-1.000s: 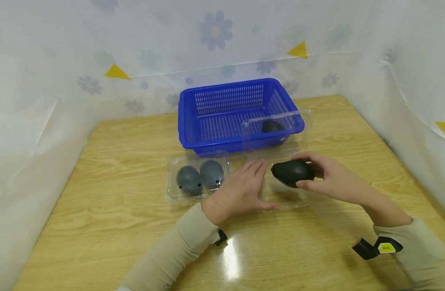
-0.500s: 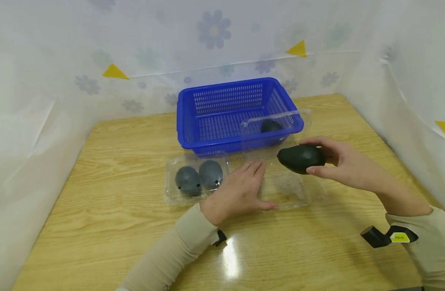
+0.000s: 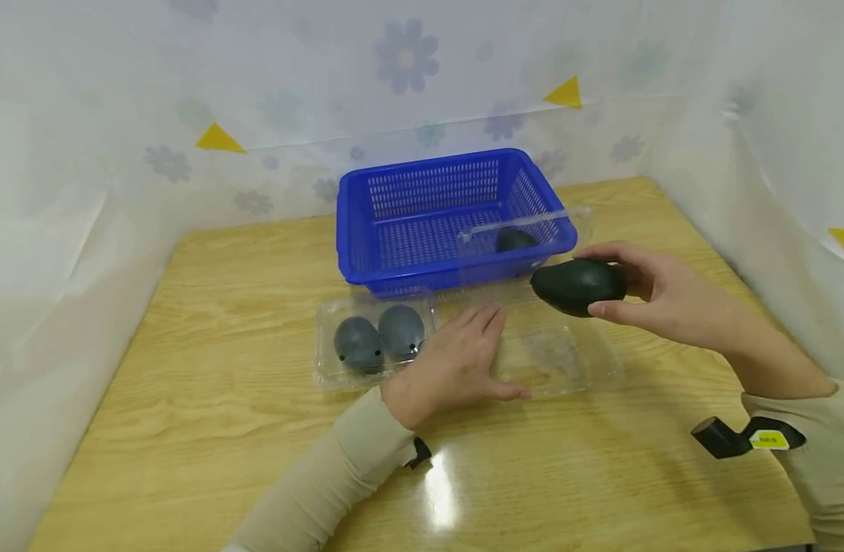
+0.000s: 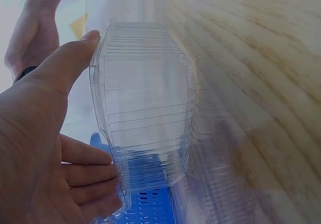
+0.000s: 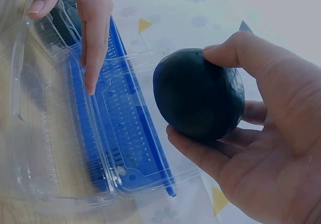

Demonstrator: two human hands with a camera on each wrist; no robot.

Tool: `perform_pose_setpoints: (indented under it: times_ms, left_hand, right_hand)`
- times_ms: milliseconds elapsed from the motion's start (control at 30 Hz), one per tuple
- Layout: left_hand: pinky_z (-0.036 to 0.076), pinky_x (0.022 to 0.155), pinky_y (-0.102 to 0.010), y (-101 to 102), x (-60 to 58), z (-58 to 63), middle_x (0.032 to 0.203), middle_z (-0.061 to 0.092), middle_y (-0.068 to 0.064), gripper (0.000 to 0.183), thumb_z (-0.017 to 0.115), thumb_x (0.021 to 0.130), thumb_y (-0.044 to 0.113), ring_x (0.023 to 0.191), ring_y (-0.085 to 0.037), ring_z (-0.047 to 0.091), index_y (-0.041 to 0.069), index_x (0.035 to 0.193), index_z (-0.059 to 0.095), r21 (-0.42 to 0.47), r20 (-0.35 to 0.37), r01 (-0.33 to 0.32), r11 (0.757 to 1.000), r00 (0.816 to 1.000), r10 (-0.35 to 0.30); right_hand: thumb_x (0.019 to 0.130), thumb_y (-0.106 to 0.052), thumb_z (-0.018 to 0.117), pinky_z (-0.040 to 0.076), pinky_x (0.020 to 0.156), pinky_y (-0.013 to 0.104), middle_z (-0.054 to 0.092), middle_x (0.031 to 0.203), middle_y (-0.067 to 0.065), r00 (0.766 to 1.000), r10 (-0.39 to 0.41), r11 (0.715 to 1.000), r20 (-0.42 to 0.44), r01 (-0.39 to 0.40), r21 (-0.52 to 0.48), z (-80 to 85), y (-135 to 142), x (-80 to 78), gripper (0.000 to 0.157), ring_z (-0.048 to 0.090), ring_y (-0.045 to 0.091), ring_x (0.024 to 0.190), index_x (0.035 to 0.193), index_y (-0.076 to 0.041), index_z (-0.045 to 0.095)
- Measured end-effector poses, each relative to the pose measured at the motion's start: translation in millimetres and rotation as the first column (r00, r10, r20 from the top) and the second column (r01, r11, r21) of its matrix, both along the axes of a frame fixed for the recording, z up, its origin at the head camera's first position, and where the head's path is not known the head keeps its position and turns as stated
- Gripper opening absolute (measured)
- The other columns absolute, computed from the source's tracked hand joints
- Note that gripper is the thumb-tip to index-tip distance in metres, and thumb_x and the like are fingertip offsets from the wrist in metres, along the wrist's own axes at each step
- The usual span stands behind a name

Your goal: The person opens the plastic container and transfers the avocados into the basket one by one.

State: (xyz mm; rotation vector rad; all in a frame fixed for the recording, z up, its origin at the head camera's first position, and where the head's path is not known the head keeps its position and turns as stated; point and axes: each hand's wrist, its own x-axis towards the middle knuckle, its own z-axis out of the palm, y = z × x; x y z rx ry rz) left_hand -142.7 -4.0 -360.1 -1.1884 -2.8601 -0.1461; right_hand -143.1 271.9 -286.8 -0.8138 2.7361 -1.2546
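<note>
A dark green avocado (image 3: 579,287) is held by my right hand (image 3: 670,299), its narrow end pointing left, above an open clear plastic clamshell box (image 3: 542,368). In the right wrist view, thumb and fingers curl round the avocado (image 5: 195,96). My left hand (image 3: 456,364) rests at the clamshell's left edge, fingers extended. The left wrist view has the thumb of the left hand (image 4: 45,113) touching the rim of the clear clamshell box (image 4: 145,93), with the other fingers along its side. The clamshell's lid stands raised against the basket's front.
Behind the boxes stands a blue plastic basket (image 3: 428,230) with another dark avocado (image 3: 514,240) inside at its right front. A second clear box (image 3: 325,368) to the left contains dark avocados (image 3: 358,341), partly hidden by my left hand. All stand on a wooden table (image 3: 221,322).
My right hand has lifted the avocado up and to the right, away from the clamshell base. My left hand has stayed in place at the box's edge.
</note>
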Motion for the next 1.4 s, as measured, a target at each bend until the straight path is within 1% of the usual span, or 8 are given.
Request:
perform_pose_setpoints:
  times_ms: [133, 233, 567, 733, 900, 1067, 1267, 1400]
  left_hand:
    - [0.03, 0.122, -0.035, 0, 0.0, -0.8, 0.154, 0.042, -0.014, 0.112, 0.056, 0.078, 0.081, 0.144, -0.026, 0.039, 0.0, 0.151, 0.035, -0.003, -0.01, 0.0, 1.0, 1.0, 0.0]
    - [0.03, 0.122, -0.035, 0, 0.4, -1.3, 0.155, 0.041, -0.014, 0.111, 0.056, 0.078, 0.081, 0.145, -0.027, 0.039, 0.0, 0.151, 0.035, -0.004, -0.005, -0.001, 1.0, 1.0, 0.001]
    - [0.029, 0.123, -0.036, 0, 0.6, -2.4, 0.156, 0.039, -0.014, 0.112, 0.054, 0.079, 0.082, 0.145, -0.028, 0.037, 0.001, 0.153, 0.033, -0.02, 0.008, -0.004, 1.0, 1.0, 0.004]
    - [0.03, 0.122, -0.036, 0, 0.8, -2.8, 0.154, 0.042, -0.015, 0.111, 0.055, 0.079, 0.081, 0.144, -0.027, 0.039, 0.0, 0.152, 0.034, -0.022, -0.018, 0.001, 1.0, 1.0, -0.001]
    - [0.029, 0.122, -0.036, 0, 0.6, -2.2, 0.155, 0.041, -0.015, 0.111, 0.055, 0.079, 0.081, 0.145, -0.028, 0.038, 0.0, 0.152, 0.033, -0.025, -0.007, 0.0, 1.0, 1.0, 0.0]
    - [0.029, 0.123, -0.036, 0, 0.6, -2.2, 0.155, 0.04, -0.015, 0.112, 0.055, 0.079, 0.081, 0.145, -0.028, 0.038, 0.0, 0.153, 0.032, -0.028, -0.008, 0.0, 1.0, 1.0, -0.001]
    - [0.029, 0.123, -0.036, 0, 1.6, -1.2, 0.157, 0.038, -0.014, 0.112, 0.054, 0.079, 0.081, 0.146, -0.027, 0.036, 0.001, 0.153, 0.031, -0.038, 0.015, -0.009, 0.999, 1.0, 0.009]
    - [0.03, 0.122, -0.036, 0, 2.1, -0.9, 0.156, 0.04, -0.014, 0.11, 0.054, 0.08, 0.081, 0.145, -0.027, 0.038, 0.001, 0.153, 0.033, -0.04, 0.006, -0.004, 0.999, 1.0, 0.004]
  right_hand:
    - [0.085, 0.004, 0.072, 0.054, 0.075, 0.014, 0.06, 0.121, -0.006, 1.0, 0.018, 1.0, -0.018, -0.018, -0.018, 3.4, 0, -2.2, 0.057, 0.066, 0.003, 0.099, 0.137, -0.012, 0.054]
    - [0.085, 0.004, 0.072, 0.055, 0.074, 0.014, 0.061, 0.121, -0.006, 1.0, 0.016, 1.0, -0.026, -0.017, -0.023, 7.0, 1, -3.6, 0.057, 0.065, 0.002, 0.099, 0.137, -0.012, 0.054]
    - [0.088, 0.007, 0.067, 0.059, 0.071, 0.02, 0.059, 0.125, -0.003, 0.999, 0.016, 0.997, 0.029, -0.013, -0.078, 19.1, 6, -14.0, 0.057, 0.068, 0.006, 0.097, 0.14, -0.007, 0.051]
    - [0.089, 0.003, 0.068, 0.058, 0.073, 0.018, 0.056, 0.128, -0.003, 0.998, -0.034, 0.998, 0.046, 0.037, -0.058, 26.0, 7, -20.2, 0.058, 0.067, 0.004, 0.1, 0.142, -0.012, 0.05]
    - [0.09, -0.001, 0.069, 0.057, 0.073, 0.015, 0.054, 0.129, -0.005, 0.996, -0.078, 0.996, 0.041, 0.079, -0.03, 32.5, 7, -26.8, 0.057, 0.066, -0.001, 0.101, 0.142, -0.016, 0.051]
    - [0.091, -0.003, 0.068, 0.056, 0.074, 0.014, 0.058, 0.128, -0.007, 0.997, -0.073, 0.997, 0.029, 0.073, -0.029, 39.8, 3, -33.5, 0.055, 0.065, -0.002, 0.102, 0.141, -0.016, 0.052]
    - [0.091, -0.007, 0.069, 0.056, 0.072, 0.015, 0.06, 0.123, -0.004, 0.997, -0.068, 0.998, 0.027, 0.069, -0.016, 48.2, -3, -42.5, 0.052, 0.067, -0.001, 0.101, 0.139, -0.018, 0.054]
    - [0.091, -0.01, 0.07, 0.055, 0.073, 0.014, 0.059, 0.125, -0.002, 0.997, -0.069, 0.998, 0.037, 0.069, -0.005, 51.8, -7, -49.5, 0.05, 0.065, -0.003, 0.102, 0.138, -0.018, 0.054]
